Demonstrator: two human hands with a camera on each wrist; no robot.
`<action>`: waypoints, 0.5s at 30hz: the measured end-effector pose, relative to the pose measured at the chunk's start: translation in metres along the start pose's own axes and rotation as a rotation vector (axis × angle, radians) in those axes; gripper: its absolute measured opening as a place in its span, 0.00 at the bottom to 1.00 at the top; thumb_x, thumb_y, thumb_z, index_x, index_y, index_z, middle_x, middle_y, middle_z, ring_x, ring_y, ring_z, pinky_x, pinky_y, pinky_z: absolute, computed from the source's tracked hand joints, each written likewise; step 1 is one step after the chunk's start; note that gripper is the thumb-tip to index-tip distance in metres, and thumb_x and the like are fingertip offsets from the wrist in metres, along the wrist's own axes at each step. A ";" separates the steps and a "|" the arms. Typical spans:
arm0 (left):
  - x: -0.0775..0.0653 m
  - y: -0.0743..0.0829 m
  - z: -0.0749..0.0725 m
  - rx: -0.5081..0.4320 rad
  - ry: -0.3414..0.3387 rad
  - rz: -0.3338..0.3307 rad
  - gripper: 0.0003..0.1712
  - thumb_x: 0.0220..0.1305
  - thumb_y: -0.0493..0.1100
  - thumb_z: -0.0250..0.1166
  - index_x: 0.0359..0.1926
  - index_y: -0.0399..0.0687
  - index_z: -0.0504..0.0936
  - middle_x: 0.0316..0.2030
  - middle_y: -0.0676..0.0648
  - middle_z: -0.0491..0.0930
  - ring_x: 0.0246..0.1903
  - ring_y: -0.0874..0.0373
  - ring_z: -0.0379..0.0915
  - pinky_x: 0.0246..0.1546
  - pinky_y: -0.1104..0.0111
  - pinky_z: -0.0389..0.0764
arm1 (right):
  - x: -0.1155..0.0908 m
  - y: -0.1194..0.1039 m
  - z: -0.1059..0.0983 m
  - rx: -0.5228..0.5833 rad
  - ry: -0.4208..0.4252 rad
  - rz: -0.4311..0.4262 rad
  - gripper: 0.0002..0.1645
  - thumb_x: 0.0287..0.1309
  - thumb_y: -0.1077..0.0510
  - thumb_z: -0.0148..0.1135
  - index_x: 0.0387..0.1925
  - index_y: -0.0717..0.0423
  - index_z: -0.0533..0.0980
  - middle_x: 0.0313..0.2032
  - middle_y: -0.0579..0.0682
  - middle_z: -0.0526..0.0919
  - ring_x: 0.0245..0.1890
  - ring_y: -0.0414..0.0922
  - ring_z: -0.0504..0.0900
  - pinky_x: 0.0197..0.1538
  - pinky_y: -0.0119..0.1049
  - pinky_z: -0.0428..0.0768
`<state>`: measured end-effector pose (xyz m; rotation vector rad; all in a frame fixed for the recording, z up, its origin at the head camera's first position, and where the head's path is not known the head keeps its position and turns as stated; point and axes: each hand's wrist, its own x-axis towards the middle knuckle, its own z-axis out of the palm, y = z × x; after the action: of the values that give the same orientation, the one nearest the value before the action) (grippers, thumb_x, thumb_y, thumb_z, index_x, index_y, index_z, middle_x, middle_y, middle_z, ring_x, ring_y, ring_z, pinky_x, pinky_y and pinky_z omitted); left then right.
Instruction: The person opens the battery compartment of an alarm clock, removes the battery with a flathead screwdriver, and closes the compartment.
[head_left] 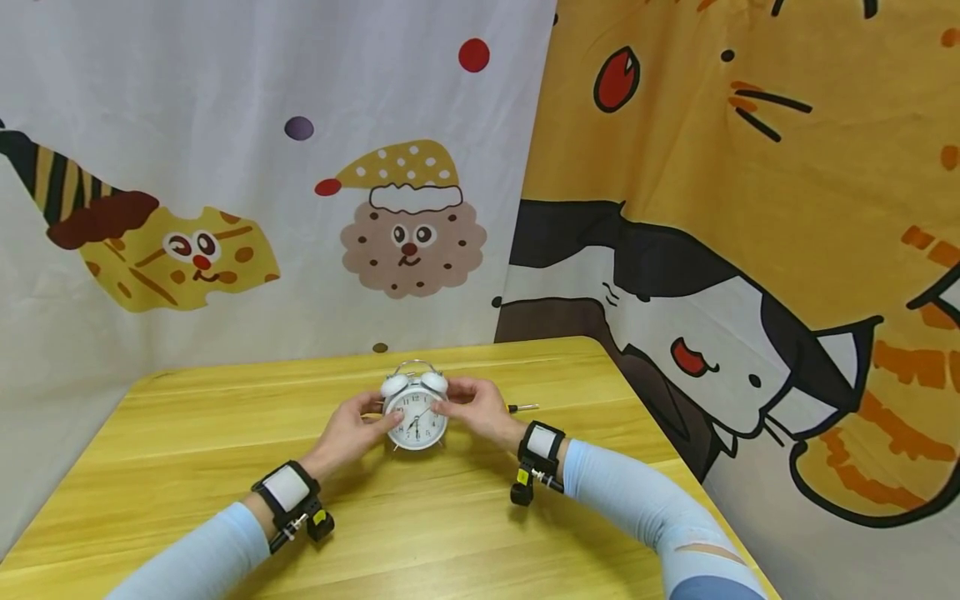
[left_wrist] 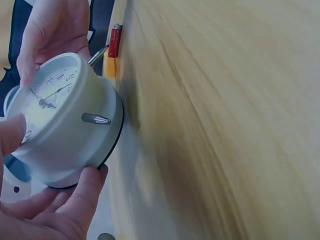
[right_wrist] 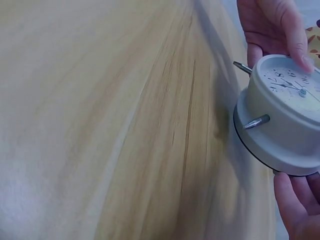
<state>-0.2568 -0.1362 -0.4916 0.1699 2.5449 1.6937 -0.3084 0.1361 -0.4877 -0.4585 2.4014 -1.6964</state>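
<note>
A white twin-bell alarm clock (head_left: 416, 418) with a round dial and a wire handle is held between both hands, upright with its dial toward me. My left hand (head_left: 358, 429) grips its left side, thumb on the front and fingers behind. On the other side my right hand (head_left: 483, 410) holds it with the thumb over the dial's edge. Two short metal feet jut from the clock's body (left_wrist: 75, 135) in the left wrist view. The right wrist view shows the clock's side (right_wrist: 280, 130) and dark back edge close over the wood.
Past my right hand, a slim object (head_left: 523, 407) with a dark part and a silver end lies on the yellow wooden table (head_left: 450, 533). A small red cylinder (left_wrist: 115, 41) shows in the left wrist view. Cartoon-printed curtains (head_left: 420, 83) hang behind the table.
</note>
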 end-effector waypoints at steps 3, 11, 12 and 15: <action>-0.001 0.002 0.000 0.053 0.011 -0.001 0.38 0.78 0.56 0.73 0.74 0.33 0.78 0.68 0.30 0.84 0.63 0.37 0.87 0.60 0.53 0.90 | 0.001 0.001 0.001 0.004 0.012 0.033 0.32 0.62 0.45 0.85 0.64 0.51 0.88 0.60 0.54 0.94 0.57 0.48 0.92 0.60 0.41 0.91; 0.000 0.003 -0.001 0.103 0.014 -0.017 0.36 0.79 0.59 0.72 0.68 0.31 0.84 0.63 0.30 0.88 0.60 0.41 0.88 0.60 0.53 0.90 | 0.002 0.003 0.006 0.126 0.005 0.104 0.32 0.65 0.51 0.84 0.66 0.60 0.86 0.60 0.62 0.91 0.50 0.46 0.93 0.54 0.42 0.93; 0.000 0.003 -0.001 0.095 0.010 -0.023 0.37 0.79 0.59 0.72 0.68 0.30 0.83 0.62 0.29 0.88 0.59 0.42 0.89 0.58 0.55 0.90 | 0.002 0.003 0.007 0.134 0.002 0.112 0.32 0.66 0.51 0.83 0.66 0.61 0.85 0.60 0.63 0.91 0.50 0.45 0.94 0.53 0.41 0.93; 0.000 0.004 -0.002 0.063 -0.005 -0.045 0.38 0.79 0.57 0.72 0.69 0.27 0.82 0.61 0.28 0.88 0.56 0.45 0.90 0.54 0.60 0.92 | 0.002 0.002 0.008 0.146 -0.004 0.136 0.33 0.66 0.52 0.83 0.67 0.62 0.84 0.61 0.63 0.91 0.48 0.44 0.94 0.52 0.40 0.93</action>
<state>-0.2566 -0.1370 -0.4873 0.1203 2.5794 1.5973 -0.3081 0.1287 -0.4920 -0.2712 2.2294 -1.7919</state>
